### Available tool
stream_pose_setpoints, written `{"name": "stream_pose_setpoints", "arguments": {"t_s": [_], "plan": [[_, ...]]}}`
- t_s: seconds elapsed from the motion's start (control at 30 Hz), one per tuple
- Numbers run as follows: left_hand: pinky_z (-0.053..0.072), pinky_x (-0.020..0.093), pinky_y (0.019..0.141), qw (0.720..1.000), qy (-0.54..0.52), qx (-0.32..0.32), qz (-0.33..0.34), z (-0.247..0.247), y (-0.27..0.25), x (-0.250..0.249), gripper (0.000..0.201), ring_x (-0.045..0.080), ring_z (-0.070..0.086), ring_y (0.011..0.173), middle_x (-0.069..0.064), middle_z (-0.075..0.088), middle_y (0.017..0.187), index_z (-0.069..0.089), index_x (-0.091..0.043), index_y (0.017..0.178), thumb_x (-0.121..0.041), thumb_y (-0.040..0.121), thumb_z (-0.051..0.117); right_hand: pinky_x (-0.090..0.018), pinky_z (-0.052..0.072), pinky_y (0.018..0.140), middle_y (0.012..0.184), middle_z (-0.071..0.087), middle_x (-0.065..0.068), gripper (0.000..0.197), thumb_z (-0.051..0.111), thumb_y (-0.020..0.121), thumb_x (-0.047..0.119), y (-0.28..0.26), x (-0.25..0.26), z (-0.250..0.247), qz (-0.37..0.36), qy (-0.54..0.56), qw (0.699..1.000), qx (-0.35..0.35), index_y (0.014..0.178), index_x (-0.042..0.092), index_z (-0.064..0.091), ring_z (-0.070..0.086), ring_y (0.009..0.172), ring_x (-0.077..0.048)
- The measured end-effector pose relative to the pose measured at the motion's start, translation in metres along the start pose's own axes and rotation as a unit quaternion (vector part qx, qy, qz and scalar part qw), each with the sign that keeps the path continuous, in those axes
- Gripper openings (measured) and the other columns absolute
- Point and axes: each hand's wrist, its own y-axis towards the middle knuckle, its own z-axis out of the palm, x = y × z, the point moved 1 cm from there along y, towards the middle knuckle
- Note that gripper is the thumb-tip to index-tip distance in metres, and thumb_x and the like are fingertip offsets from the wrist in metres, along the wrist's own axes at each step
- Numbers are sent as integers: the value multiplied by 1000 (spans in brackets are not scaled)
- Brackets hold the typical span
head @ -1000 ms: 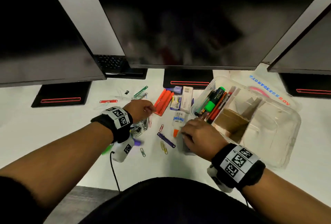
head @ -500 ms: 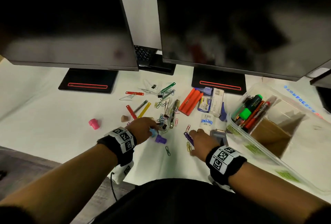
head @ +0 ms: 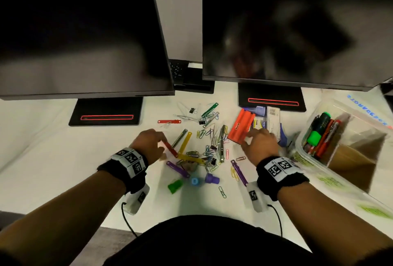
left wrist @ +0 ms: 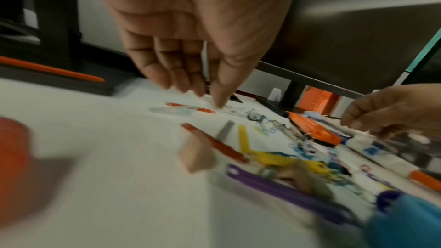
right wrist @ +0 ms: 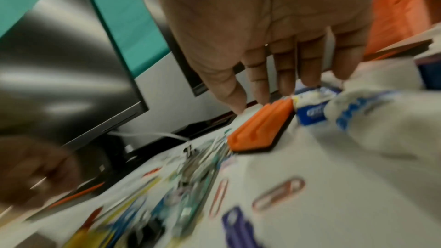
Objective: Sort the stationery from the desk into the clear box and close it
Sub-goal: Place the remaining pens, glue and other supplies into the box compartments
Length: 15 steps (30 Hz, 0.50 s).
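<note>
Loose stationery lies on the white desk: a heap of paper clips [head: 210, 148], red [head: 170, 148], yellow [head: 185, 142] and purple strips [head: 177, 169], an orange block [head: 241, 126] and small boxes [head: 272, 116]. My left hand [head: 158, 140] hovers at the red strip's far end [left wrist: 190, 127], fingers hanging straight and holding nothing [left wrist: 198, 93]. My right hand [head: 251, 138] reaches over the orange block [right wrist: 262, 127], fingers extended and free [right wrist: 274, 93], beside a white glue bottle [right wrist: 358, 112]. The clear box [head: 308, 159] stands open at the right with pens and markers [head: 319, 136] in it.
Two dark monitors [head: 85, 31] overhang the back of the desk on black stands [head: 106, 112]. Green [head: 175, 185], blue [head: 194, 181] and purple caps [head: 211, 179] lie near the front. A small beige piece [head: 162, 156] sits by my left hand. The wrist views are blurred.
The view has swung left. My left hand went from the clip heap to the red strip. My right hand moved forward from the purple strip to the orange block.
</note>
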Motion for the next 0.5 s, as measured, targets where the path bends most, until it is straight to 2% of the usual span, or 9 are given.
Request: {"name": "stream_pose_setpoints", "arguments": {"t_s": [0.07, 0.13, 0.23, 0.3, 0.37, 0.43, 0.5], "plan": [[42, 36, 99, 993, 63, 46, -86, -10, 1, 28, 51, 28, 51, 119, 10, 51, 126, 49, -20, 126, -40, 81, 64, -46, 42, 98, 129, 51, -11, 41, 58, 83, 37, 4, -2, -10, 78, -38, 996, 35, 120, 21, 58, 45, 120, -36], [42, 40, 99, 976, 106, 102, -159, -15, -1, 53, 78, 32, 48, 122, 12, 44, 132, 38, -18, 134, -54, 73, 69, -51, 41, 100, 133, 45, -11, 48, 56, 82, 36, 3, -5, -16, 122, -91, 984, 88, 128, 21, 49, 39, 126, -36], [43, 42, 98, 958, 114, 161, -208, -13, -6, 76, 97, 33, 50, 121, 13, 42, 133, 31, -17, 137, -61, 62, 74, -57, 38, 102, 139, 37, -12, 57, 54, 81, 37, -7, -9, -11, 154, -130, 969, 140, 134, 20, 40, 33, 130, -38], [48, 42, 94, 957, 98, 178, -209, -7, -4, 81, 97, 33, 57, 112, 12, 51, 127, 32, -15, 132, -56, 58, 80, -61, 35, 103, 143, 32, -13, 58, 54, 82, 36, -17, -14, -5, 176, -145, 961, 159, 135, 21, 37, 32, 132, -38], [53, 41, 87, 967, 55, 169, -182, -1, 0, 77, 88, 33, 64, 100, 12, 60, 116, 34, -11, 125, -43, 60, 84, -66, 31, 103, 146, 29, -12, 55, 53, 84, 32, -26, -20, -3, 205, -149, 955, 154, 136, 23, 36, 29, 135, -37], [53, 38, 83, 976, 24, 158, -149, 4, 4, 66, 77, 34, 66, 99, 12, 64, 112, 35, -9, 121, -31, 65, 83, -70, 28, 102, 148, 24, -13, 50, 48, 89, 29, -33, -25, -2, 217, -151, 953, 147, 137, 23, 35, 24, 138, -36], [50, 36, 81, 982, 11, 150, -114, 6, 9, 51, 70, 33, 63, 102, 12, 63, 112, 38, -9, 120, -26, 68, 81, -74, 27, 100, 149, 23, -13, 47, 43, 93, 30, -39, -28, 1, 216, -153, 953, 148, 138, 22, 35, 21, 138, -35]]}}
